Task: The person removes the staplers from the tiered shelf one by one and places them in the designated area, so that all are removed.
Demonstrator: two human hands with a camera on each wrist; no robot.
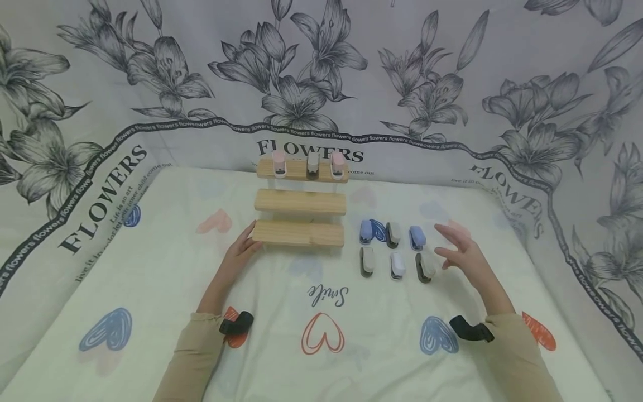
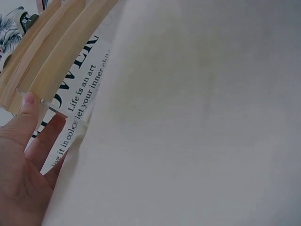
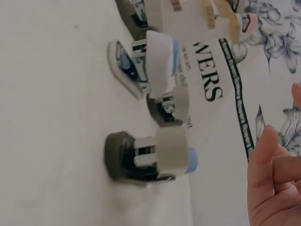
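Observation:
A three-tier wooden rack (image 1: 298, 234) stands near the back of the cloth. At its lowest board's left end, my left hand (image 1: 240, 251) grips the rack, thumb on the wood (image 2: 47, 87) and fingers by the clear support. Two pink mini staplers (image 1: 279, 164) and a grey mini stapler (image 1: 312, 166) sit on the top board. Right of the rack lie several more in two rows, among them a blue stapler (image 1: 366, 231) and a white stapler (image 1: 397, 265). My right hand (image 1: 464, 259) hovers beside the nearest grey-topped stapler (image 1: 425, 267), fingers apart, holding nothing.
A pale cloth (image 1: 281, 357) printed with hearts and the word Smile covers the work surface. Behind and at the sides hangs a white flower-printed curtain (image 1: 201, 151). The rack's middle board (image 1: 300, 202) carries nothing.

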